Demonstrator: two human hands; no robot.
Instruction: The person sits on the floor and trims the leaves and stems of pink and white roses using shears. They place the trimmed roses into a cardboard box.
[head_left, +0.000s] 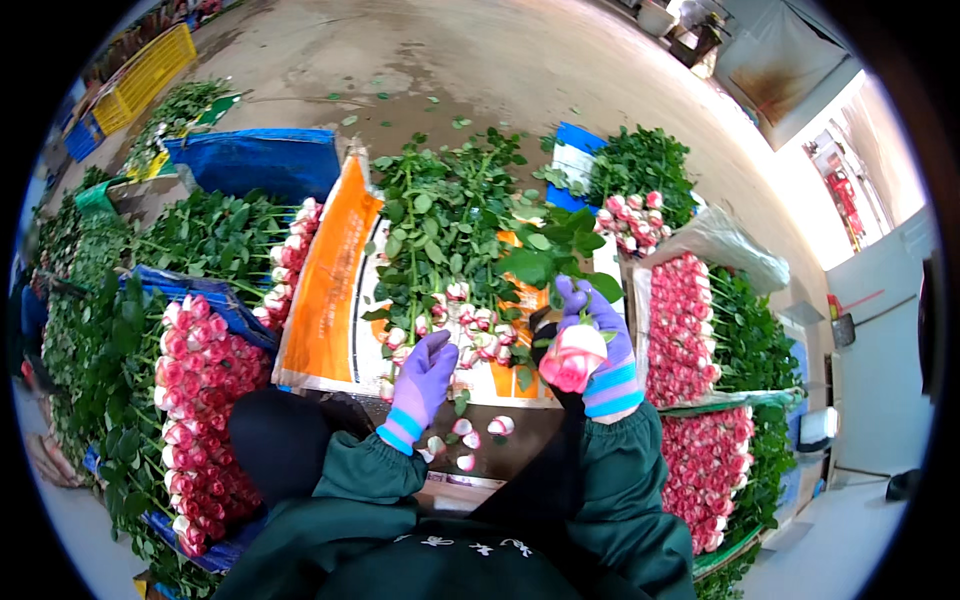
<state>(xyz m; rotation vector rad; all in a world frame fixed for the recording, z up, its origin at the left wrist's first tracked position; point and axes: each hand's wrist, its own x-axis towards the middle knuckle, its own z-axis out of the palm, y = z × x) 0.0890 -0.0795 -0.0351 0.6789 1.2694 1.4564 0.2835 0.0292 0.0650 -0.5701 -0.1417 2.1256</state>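
Both hands wear purple gloves with blue-striped cuffs. My right hand (611, 341) grips a pink-and-white rose (574, 361) just below its bloom. The bloom points towards me, and large green leaves (555, 251) spread out beyond the hand. Its stem is mostly hidden. My left hand (424, 379) is loosely curled, with nothing visible in it, at the near edge of a pile of leafy roses (442, 217). Those roses lie with their pale pink blooms (480, 330) towards me on an orange-and-white printed sheet (322, 315).
Stacked rose bundles stand left (202, 405) and right (682, 330), some wrapped in sheeting. A blue panel (255, 165) rises at the far left. Loose petals (469, 439) lie near my lap. Yellow crates (142, 79) stand on the concrete floor (480, 60) beyond.
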